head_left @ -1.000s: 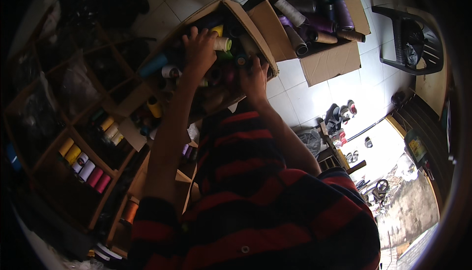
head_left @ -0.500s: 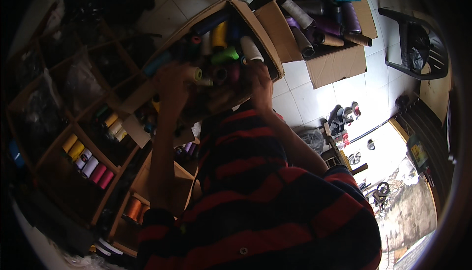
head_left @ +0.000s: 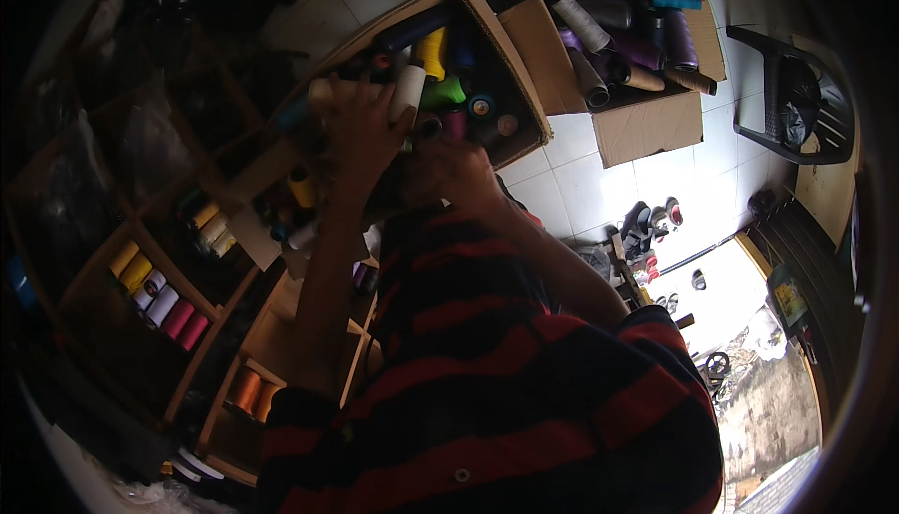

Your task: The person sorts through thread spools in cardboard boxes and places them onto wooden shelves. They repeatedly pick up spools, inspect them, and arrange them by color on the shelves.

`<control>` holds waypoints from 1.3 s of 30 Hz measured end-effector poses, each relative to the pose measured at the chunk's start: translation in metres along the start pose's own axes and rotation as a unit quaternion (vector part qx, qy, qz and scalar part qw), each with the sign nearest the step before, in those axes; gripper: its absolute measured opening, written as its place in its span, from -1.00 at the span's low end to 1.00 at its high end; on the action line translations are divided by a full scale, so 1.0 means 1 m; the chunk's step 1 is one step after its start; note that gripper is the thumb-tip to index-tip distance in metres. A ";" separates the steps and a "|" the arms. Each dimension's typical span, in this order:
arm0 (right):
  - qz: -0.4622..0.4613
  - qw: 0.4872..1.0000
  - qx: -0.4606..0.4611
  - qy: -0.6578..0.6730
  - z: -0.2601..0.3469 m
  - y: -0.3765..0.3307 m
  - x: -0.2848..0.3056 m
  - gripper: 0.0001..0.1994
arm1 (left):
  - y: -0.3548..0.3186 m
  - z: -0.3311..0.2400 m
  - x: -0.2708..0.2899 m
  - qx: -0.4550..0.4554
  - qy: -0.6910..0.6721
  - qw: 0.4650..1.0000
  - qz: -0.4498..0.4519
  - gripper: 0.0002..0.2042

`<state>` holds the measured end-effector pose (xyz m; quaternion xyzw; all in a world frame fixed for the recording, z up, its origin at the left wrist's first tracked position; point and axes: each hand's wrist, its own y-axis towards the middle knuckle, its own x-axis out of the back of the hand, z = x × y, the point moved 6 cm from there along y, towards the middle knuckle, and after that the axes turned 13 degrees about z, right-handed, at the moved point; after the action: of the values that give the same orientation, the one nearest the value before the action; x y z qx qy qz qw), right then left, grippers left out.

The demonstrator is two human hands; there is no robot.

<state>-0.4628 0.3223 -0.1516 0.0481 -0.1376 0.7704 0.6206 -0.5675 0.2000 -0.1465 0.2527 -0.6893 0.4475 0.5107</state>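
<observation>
Here: tiled floor (head_left: 571, 175), wooden shelving (head_left: 176, 268), carton (head_left: 501, 51) of thread spools (head_left: 443, 93); left hand (head_left: 361, 132) holding white spool (head_left: 408, 91); right hand (head_left: 461, 172), grip unclear.

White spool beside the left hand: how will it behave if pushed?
The white spool would probably roll, given its rounded sides. It likely wouldn't go far: neighbours such as the green spool crowd it inside the cardboard box. It seems firm, holding a straight, even outline.
</observation>
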 end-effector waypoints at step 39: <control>0.163 0.857 -0.099 -0.479 -0.059 -0.003 0.014 -0.52 | -0.039 -0.047 0.007 -0.264 -0.155 0.944 0.124 -0.73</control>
<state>-0.4571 0.3519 -0.2040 0.3262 -0.4994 0.7245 0.3452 -0.5160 0.2239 -0.1228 0.0873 -0.8792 0.2643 0.3866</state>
